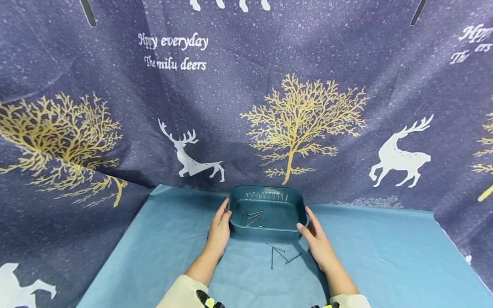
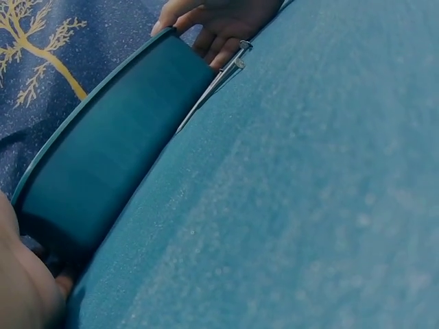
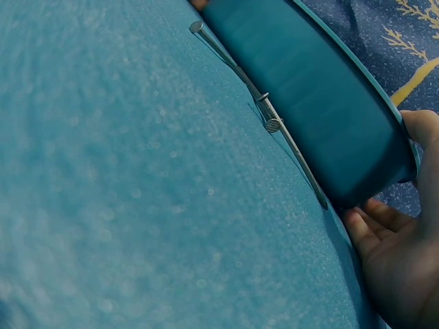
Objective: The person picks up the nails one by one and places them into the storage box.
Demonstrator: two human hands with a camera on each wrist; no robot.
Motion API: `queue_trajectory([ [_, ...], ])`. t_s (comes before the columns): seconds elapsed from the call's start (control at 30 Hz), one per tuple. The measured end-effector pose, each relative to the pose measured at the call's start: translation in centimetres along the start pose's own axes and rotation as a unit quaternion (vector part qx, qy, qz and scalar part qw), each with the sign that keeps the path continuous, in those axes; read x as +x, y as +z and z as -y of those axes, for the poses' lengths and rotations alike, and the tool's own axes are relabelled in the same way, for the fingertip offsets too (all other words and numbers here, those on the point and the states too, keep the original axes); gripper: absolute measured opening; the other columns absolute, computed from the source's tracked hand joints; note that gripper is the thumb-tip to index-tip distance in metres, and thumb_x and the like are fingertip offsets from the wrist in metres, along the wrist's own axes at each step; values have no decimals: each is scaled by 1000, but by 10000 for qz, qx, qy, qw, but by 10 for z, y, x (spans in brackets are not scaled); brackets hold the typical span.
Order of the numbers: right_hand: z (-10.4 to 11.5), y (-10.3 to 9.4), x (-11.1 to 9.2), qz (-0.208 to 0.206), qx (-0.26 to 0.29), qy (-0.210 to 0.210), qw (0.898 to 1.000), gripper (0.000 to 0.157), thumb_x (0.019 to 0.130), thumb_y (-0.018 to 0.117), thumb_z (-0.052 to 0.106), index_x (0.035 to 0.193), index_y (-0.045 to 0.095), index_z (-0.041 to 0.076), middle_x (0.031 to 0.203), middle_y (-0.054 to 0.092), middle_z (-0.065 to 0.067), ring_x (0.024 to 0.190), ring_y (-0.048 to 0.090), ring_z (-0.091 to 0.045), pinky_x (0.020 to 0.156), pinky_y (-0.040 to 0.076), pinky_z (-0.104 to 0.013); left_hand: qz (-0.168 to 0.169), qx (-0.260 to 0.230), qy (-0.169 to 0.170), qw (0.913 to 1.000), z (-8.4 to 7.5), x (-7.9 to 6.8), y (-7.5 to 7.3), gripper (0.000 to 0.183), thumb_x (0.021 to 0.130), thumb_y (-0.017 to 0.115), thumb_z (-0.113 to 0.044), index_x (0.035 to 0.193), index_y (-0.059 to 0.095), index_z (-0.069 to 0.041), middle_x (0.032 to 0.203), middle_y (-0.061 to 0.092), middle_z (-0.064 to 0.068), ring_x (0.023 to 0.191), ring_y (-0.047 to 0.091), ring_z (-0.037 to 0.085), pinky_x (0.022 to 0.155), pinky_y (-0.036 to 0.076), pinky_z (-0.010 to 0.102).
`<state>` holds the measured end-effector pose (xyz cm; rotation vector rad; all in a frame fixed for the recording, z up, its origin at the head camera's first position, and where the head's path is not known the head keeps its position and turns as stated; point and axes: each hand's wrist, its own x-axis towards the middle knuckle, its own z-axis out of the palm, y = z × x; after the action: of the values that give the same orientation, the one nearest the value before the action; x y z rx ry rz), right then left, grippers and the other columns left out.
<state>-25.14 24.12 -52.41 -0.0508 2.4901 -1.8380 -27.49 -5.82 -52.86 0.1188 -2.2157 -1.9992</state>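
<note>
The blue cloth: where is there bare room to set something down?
The blue cloth is bare from the left hand out to the cloth's left edge, and from the right hand to its right edge. Between the hands it's crowded: the tray, with loose nails in front.

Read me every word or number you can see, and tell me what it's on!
"Hppy everyday": dark blue backdrop, left of centre.
"The milu deers": same backdrop, just below that.
"Hppy" and "ers": backdrop, upper right; folds break up the rest.
Yellow wrist tags: any marks are too small to read.
Tray and nails: no readable writing.
</note>
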Motion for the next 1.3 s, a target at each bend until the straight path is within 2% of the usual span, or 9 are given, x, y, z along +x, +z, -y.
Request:
queue_trajectory([
  [0.2,-2,0,0,3,30,-34,10000,72,103,54,46,162,15,34,171,5,-16,157,10,-41,123,17,-61,90,219,-15,9997,-1,-3,-2,47,109,40,-27,155,39,-32,165,33,1,154,27,32,123,23,59],
  [0.43,-2,-1,0,-57,-5,-38,10000,73,102,54,50,162,16,35,171,6,-16,156,11,-41,123,18,-61,120,324,25,9994,0,-2,-2,47,109,39,-29,155,39,-34,165,34,1,153,30,33,122,24,60],
  [0.63,-1,-2,-2,-49,-42,-44,10000,73,102,54,48,163,15,33,170,5,-18,156,11,-43,123,18,-62,53,401,-3,9992,0,-2,-1,46,108,40,-30,154,41,-35,163,36,3,149,36,33,118,30,59],
  [0.97,4,0,-2,-89,30,-60,9999,73,103,55,45,163,16,32,170,9,-19,156,15,-42,123,20,-61,49,386,95,9992,3,0,-4,47,108,41,-27,155,41,-31,163,36,4,151,31,33,120,28,60],
  [1.2,7,-7,-2,-411,14,-306,9987,70,104,55,40,163,18,27,165,29,-18,151,32,-38,119,33,-56,35,354,36,9994,4,-1,-5,47,108,42,-27,154,42,-32,163,36,2,152,30,34,120,26,61],
  [1.3,8,-10,-2,-436,9,-306,9986,69,104,54,40,162,19,29,165,30,-16,151,33,-35,119,34,-54,46,362,47,9993,3,-1,-4,47,108,42,-28,154,42,-33,163,37,3,152,31,33,120,28,61],
])
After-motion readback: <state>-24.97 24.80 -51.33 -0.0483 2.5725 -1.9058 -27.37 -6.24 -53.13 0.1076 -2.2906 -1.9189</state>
